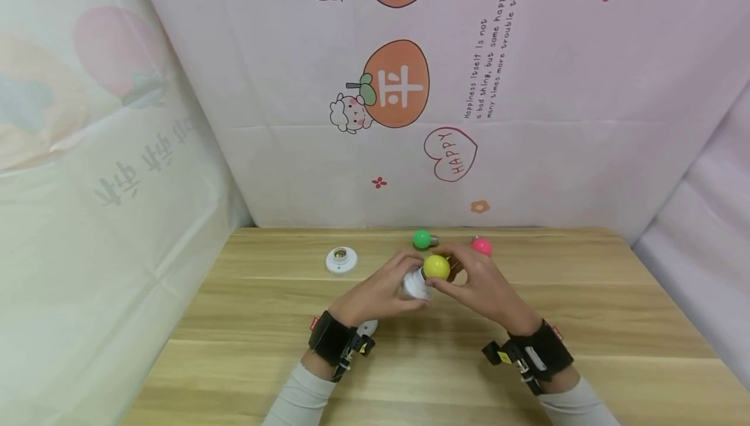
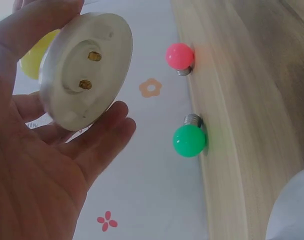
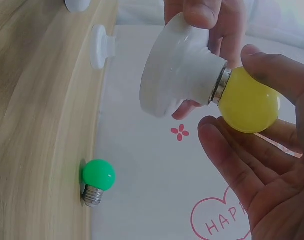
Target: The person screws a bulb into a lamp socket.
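Observation:
My left hand grips a white round lamp holder by its base, raised over the table and tilted. Its flat underside, with two brass contacts, faces the left wrist camera. My right hand holds a yellow light bulb between thumb and fingers. The bulb's metal base sits at the holder's mouth, with a narrow band of metal showing and the rest hidden inside. Past the hands, a green bulb and a pink bulb lie on the table.
A second white lamp holder stands at the back left of the wooden table, its socket facing up. Another white piece shows partly beneath my left wrist. A printed cloth hangs along the table's back edge.

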